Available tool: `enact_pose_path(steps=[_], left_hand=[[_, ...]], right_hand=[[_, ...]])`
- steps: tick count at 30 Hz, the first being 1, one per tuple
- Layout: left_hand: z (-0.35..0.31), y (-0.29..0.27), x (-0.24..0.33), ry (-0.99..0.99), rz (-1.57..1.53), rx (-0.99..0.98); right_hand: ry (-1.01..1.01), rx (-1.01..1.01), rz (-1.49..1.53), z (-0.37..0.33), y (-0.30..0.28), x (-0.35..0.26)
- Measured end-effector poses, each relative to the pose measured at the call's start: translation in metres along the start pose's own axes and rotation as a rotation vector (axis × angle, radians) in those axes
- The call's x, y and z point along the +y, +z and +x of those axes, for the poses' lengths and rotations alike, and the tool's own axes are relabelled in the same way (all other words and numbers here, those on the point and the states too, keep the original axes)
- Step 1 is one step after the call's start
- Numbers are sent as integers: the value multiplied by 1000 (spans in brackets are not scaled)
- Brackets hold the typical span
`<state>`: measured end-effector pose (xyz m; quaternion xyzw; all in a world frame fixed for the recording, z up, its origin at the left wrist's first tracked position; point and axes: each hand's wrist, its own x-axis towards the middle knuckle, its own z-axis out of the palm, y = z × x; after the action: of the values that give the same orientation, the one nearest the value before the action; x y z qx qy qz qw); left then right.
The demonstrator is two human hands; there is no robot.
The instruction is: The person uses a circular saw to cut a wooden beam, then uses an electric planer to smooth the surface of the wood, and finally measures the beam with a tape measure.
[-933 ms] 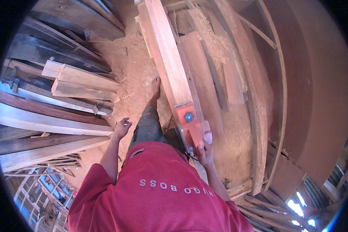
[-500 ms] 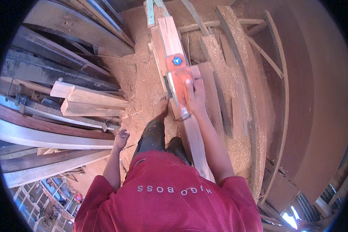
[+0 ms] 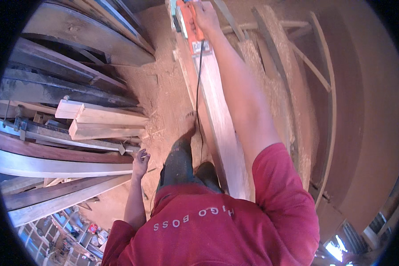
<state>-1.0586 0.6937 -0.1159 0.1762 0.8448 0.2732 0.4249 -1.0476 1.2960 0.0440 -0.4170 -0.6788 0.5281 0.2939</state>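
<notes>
My right hand [image 3: 206,18] is wrapped round the handle of an orange electric hand planer [image 3: 192,33] at the far end of a long pale board [image 3: 221,106]. The planer sits on the board's upper face, and its front part is cut off by the top of the picture. A thin dark cord [image 3: 199,84] trails from its rear back toward my legs. My left hand [image 3: 140,163] hangs out to the left, fingers loosely bent and apart, holding nothing. It is nearest the ends of the stacked timber.
Long boards [image 3: 66,158] and curved timbers are stacked along the left. Two short pale beams [image 3: 106,113] jut out there. More planks covered in shavings [image 3: 281,66] lie right of the board, beside a large brown panel [image 3: 363,88]. My bare foot [image 3: 190,119] stands close by the board.
My right hand has pushed the planer forward along the board, away from me, with the arm now stretched out. The cord has come into view behind it. My left hand has barely moved.
</notes>
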Motion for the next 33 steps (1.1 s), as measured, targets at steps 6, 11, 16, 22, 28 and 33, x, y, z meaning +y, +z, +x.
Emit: enact_pose_path(steps=[6,11,16,22,28,33], left_hand=[[-55,30,-82,-50,82,-56],[-90,63,-140,17,211,-138],[-119,85,-143,32,211,-245],[-132,94,-83,98,318,-273],[-116,74,-85,135,316,-220],[-102,51,-96,74,194,-186]], right_hand=[[-13,-42,-316,-196,-58,51],[107,-61,-61,-493,-164,68],[473,24,60,-743,-233,84],[611,-9,115,-828,-269,95],[466,0,27,-720,-236,86],[31,31,-208,-559,-193,91]])
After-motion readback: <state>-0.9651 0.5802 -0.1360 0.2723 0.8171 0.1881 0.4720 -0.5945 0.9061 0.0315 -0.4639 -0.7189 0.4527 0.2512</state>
